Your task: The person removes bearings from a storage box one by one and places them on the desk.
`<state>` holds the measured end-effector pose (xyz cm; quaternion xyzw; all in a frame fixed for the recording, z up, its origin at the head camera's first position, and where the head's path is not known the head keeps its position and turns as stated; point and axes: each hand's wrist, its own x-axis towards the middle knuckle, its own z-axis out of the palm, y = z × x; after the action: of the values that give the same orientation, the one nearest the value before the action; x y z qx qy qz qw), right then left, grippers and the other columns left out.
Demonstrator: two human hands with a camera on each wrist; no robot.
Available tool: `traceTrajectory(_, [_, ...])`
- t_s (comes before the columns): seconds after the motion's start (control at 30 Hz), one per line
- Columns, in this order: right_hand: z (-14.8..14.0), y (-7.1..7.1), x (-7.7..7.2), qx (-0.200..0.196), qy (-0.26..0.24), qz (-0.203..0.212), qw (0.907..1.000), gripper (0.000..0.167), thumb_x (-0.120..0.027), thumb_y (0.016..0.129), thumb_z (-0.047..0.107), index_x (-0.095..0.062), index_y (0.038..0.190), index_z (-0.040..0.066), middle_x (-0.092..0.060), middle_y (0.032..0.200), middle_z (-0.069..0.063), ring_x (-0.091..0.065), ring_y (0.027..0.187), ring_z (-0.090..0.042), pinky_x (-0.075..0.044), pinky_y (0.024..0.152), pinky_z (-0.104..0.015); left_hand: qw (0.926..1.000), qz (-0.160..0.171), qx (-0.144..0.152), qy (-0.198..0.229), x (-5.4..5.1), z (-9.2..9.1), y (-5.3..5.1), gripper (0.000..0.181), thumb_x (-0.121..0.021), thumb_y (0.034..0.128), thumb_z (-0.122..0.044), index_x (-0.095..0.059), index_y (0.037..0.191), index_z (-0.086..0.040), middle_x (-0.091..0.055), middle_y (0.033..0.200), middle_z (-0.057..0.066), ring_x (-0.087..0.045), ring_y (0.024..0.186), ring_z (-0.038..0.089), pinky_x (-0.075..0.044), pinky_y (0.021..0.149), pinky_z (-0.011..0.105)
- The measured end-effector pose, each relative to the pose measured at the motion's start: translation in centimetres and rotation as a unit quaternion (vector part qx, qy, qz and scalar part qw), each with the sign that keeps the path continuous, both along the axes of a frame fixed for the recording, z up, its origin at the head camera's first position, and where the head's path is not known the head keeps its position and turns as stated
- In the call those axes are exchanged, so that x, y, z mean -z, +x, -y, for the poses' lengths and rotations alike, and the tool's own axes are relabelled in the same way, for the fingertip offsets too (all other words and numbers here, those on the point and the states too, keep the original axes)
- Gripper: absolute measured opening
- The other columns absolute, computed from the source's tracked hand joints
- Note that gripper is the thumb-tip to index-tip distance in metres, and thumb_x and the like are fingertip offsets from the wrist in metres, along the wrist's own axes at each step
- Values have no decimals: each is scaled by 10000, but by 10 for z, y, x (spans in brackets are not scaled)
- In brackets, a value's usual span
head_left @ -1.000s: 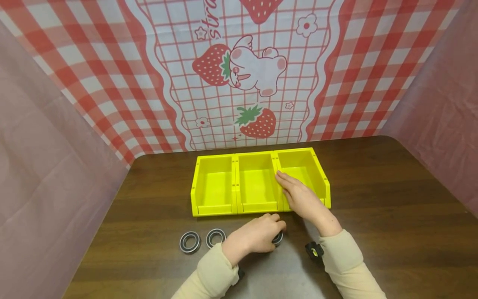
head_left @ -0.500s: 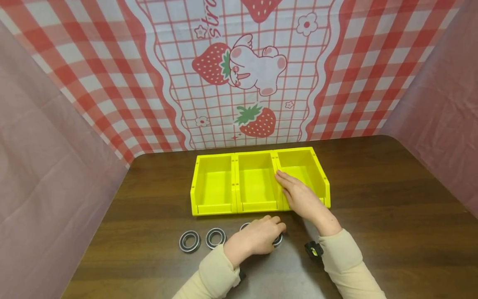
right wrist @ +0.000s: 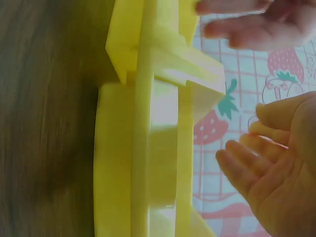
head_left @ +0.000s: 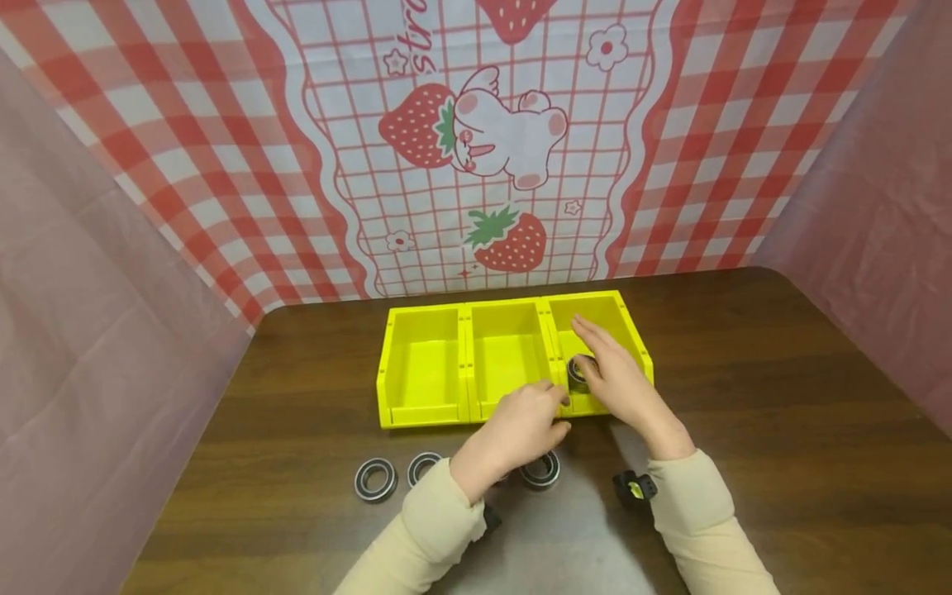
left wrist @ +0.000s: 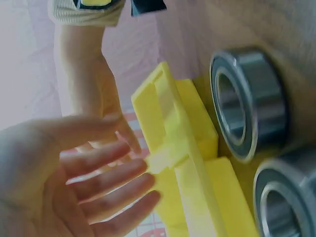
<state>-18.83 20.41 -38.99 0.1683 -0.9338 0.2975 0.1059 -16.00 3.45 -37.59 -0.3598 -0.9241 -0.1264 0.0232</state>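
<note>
A yellow three-compartment bin (head_left: 467, 355) stands on the table. My right hand (head_left: 621, 380) is over its right compartment, fingers straight, beside a ball bearing (head_left: 573, 377) that the thumb partly hides; the right wrist view shows nothing in its palm. My left hand (head_left: 513, 430) hovers at the bin's front edge near the middle divider, its fingers spread and holding nothing in the left wrist view. In front of the bin lie several bearings: one at the far left (head_left: 361, 481), one partly behind the left sleeve (head_left: 416, 464), another below the left hand (head_left: 543, 485).
A dark brown wooden table (head_left: 744, 397) carries everything. Behind it hangs a red-and-white checked strawberry cloth (head_left: 513, 240), with pink cloth (head_left: 97, 330) at the sides. A small dark wrist device (head_left: 635, 487) sits by the right cuff.
My left hand has risen from the bearings to the bin's front edge, its fingers loosening. The right hand has shifted slightly right, and a bearing now shows in the right compartment.
</note>
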Motion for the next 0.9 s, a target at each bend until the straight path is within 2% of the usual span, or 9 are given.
traceTrajectory(0.1, [-3, -4, 0, 152, 219, 32, 9996, 476, -530, 899, 73, -394, 1343, -28, -394, 1375, -205, -392, 1244, -358, -352, 982, -497, 9970, -6, -628, 463, -6, -2, -14, 285, -660, 815, -243, -618, 1040, -73, -623, 957, 50, -614, 811, 177, -503, 651, 261])
traceTrajectory(0.17, [-4, -6, 1, 221, 412, 162, 9988, 453, -541, 892, 76, -428, 1314, -43, -436, 1330, -229, -416, 1218, -373, -353, 980, -500, 9925, 125, -988, 705, -7, -3, -23, 352, -661, 817, -251, -588, 1096, -49, -608, 1020, 81, -609, 867, 205, -508, 709, 294])
traceTrajectory(0.27, [-6, -10, 5, 369, 661, 360, 9965, 439, -570, 873, 83, -466, 1274, -63, -478, 1277, -250, -446, 1183, -388, -359, 973, -500, 9854, 469, -1281, 1021, -5, -9, -34, 503, -660, 824, -286, -509, 1217, -11, -556, 1150, 135, -586, 977, 242, -495, 812, 325])
traceTrajectory(0.4, [-6, -16, 10, 502, 953, 616, 9923, 469, -616, 843, 118, -486, 1247, -82, -501, 1237, -270, -468, 1147, -403, -372, 956, -504, 9825, 707, -1355, 1065, 3, -19, -40, 614, -631, 842, -334, -424, 1312, 4, -464, 1270, 177, -549, 1073, 267, -465, 893, 329])
traceTrajectory(0.53, [-6, -20, 15, 512, 1146, 902, 9880, 525, -651, 817, 174, -488, 1246, -83, -507, 1223, -280, -481, 1122, -415, -386, 935, -508, 9844, 480, -1379, 985, 13, -26, -37, 556, -647, 837, -280, -460, 1280, 0, -432, 1282, 189, -582, 1005, 271, -491, 847, 311])
traceTrajectory(0.67, [-5, -23, 18, 527, 1271, 1118, 9842, 585, -681, 798, 239, -487, 1246, -83, -519, 1205, -282, -497, 1097, -420, -397, 921, -509, 9833, 293, -1380, 1151, 18, -28, -33, 519, -670, 819, -207, -478, 1252, 5, -433, 1280, 202, -611, 925, 276, -514, 790, 304])
traceTrajectory(0.9, [-3, -25, 22, 603, 1307, 1315, 9808, 603, -686, 788, 253, -486, 1243, -89, -526, 1188, -287, -512, 1070, -422, -406, 908, -507, 9798, 327, -1389, 1399, 24, -26, -32, 535, -667, 819, -206, -466, 1274, -8, -419, 1304, 193, -614, 924, 288, -510, 806, 328])
